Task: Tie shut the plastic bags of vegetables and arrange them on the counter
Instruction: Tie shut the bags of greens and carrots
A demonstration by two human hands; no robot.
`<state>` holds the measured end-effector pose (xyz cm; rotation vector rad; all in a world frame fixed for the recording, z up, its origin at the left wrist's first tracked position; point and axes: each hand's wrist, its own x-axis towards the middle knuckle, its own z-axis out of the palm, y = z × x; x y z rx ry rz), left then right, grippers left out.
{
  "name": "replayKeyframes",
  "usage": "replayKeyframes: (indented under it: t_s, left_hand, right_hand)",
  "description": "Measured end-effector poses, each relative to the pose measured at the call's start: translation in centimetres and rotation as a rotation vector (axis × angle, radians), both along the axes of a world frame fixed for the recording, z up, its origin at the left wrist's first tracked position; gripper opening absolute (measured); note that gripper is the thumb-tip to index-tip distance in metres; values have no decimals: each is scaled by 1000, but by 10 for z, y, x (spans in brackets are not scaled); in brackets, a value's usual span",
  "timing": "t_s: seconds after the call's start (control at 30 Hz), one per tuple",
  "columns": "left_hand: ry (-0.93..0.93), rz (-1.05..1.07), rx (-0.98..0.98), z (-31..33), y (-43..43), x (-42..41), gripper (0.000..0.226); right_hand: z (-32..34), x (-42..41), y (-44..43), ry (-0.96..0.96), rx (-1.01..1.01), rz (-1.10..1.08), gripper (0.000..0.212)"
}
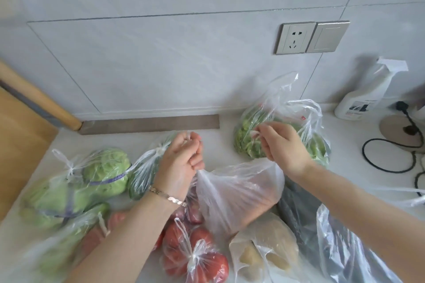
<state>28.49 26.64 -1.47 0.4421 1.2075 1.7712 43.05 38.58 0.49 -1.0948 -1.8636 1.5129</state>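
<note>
Centrally, right hand (282,147) pinching greens bag (246,145), left hand (181,158) curled — grip unclear, tomato bag (200,259) at counter (218,142) front.

Two forearms (128,236) are seen coming in from the lower edge, uncovered as far as the frame shows them. A thin metallic bracelet of small flat links (166,196) is worn at the wrist of the left hand (181,161). Its links are seen as short shiny plates set in a single row, pale gold with a pinkish sheen, lying close against the wrist. The right hand (282,142) and its wrist are shown bare. The fingernails are too blurred to be described.
</note>
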Motion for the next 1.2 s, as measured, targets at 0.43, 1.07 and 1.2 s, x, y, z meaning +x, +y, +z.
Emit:
replayKeyframes:
  t_s: [0.43,1.07,1.2]
  left_hand:
    - [381,328,29,70,-55,-13,6]
    - [638,-428,-66,25,-76,-76,19]
    - [663,-376,-138,1,-84,-93,18]
  right_hand:
    - [29,-24,-69,287,-143,352,23]
    - [-34,-100,-149,219,-245,380,25]
    - [-42,-96,-143,214,-308,227,39]
